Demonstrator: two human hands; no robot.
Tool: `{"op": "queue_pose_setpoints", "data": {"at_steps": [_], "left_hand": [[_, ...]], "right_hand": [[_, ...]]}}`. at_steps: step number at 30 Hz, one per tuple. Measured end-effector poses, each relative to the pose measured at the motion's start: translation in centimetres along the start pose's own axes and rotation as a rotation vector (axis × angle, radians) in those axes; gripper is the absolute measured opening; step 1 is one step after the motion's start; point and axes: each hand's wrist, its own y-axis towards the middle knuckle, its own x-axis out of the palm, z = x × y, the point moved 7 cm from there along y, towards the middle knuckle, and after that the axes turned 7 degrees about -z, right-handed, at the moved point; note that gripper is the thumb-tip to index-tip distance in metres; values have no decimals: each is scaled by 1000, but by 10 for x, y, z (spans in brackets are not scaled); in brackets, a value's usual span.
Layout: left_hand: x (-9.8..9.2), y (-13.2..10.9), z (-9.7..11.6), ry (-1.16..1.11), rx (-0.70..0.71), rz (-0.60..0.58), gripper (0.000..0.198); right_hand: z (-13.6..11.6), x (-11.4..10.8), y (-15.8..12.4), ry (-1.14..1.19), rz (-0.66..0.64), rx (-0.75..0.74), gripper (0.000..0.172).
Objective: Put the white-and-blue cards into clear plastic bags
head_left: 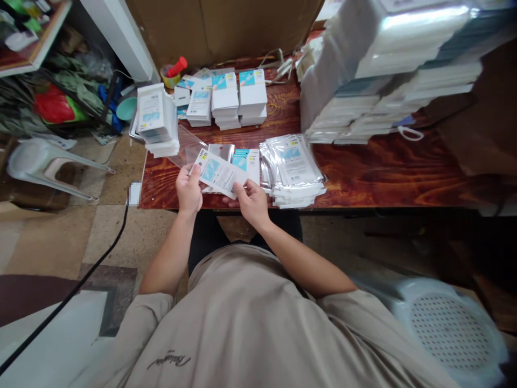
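Near frame centre, the left hand (189, 188) and right hand (253, 203) each pinch an end of a printed card (218, 173) by the front edge of the bench (375, 175), which runs rightward past a bagged stack (297, 167)

Held card (217, 173), small print (222, 181) unreadable

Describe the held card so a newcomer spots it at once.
Along the near edge of the reddish wooden table, find the left hand and right hand. Between them slants a white card with a blue panel; unlike the stacked cards, both hands grip it.
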Motion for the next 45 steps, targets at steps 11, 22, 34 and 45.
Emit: {"op": "queue_pose_setpoints", "data": {"at_steps": [11,22,34,45], "left_hand": [[39,-51,15,9,4,-137,41],[59,-60,-1,29,-228,-360,37],[79,-32,-15,716,-164,-502,37],[-11,62,-11,1054,-145,-27,41]], "right_hand": [[-17,8,-8,-85,-7,-76,49],[-49,-23,1,-211,-8,-294,37],[-73,-134,0,-312,353,-250,49],[-64,-53,2,-1445,-71,-504,37]]}}
